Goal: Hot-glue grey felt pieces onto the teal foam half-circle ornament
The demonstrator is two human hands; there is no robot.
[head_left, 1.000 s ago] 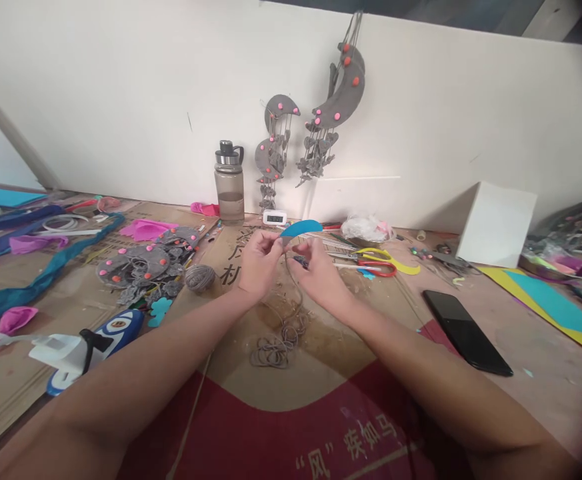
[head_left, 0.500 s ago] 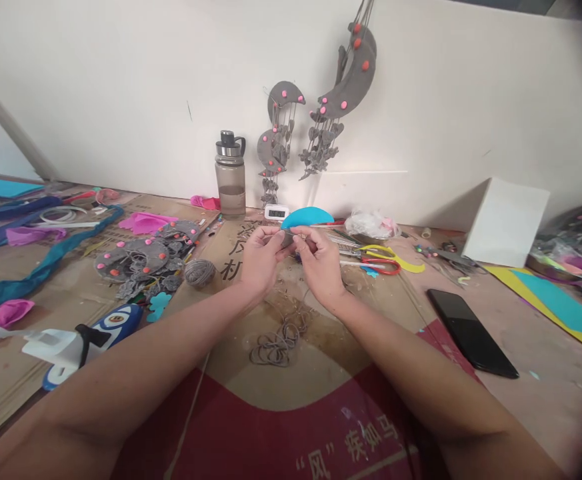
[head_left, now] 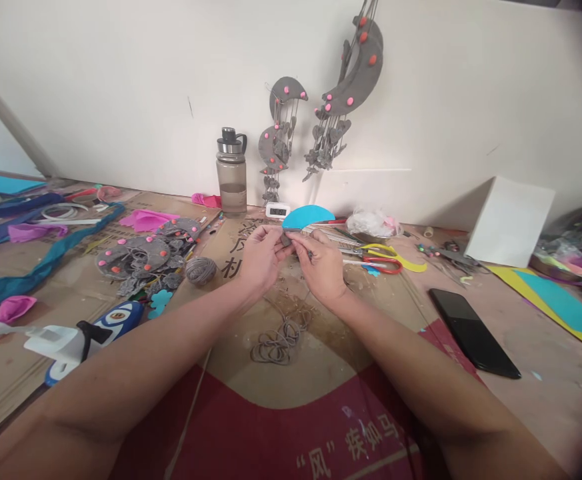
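Observation:
My left hand (head_left: 263,257) and my right hand (head_left: 321,263) meet at the middle, fingertips close together. Between them they pinch a small grey piece (head_left: 287,238), mostly covered by the fingers. Grey yarn runs down from my right hand to a loose tangle (head_left: 275,343) on the cardboard (head_left: 291,390). Just behind the hands is a blue half-round piece (head_left: 308,217). A ball of grey yarn (head_left: 201,271) sits left of my left hand.
Scissors with yellow and red handles (head_left: 381,259) lie right of the hands, a black phone (head_left: 473,332) farther right. A bottle (head_left: 231,177) stands behind. Grey felt moons (head_left: 135,257) lie left; others (head_left: 355,83) hang on the wall.
My right fingers have shifted on the small grey piece and curl in more. The whole view has moved slightly.

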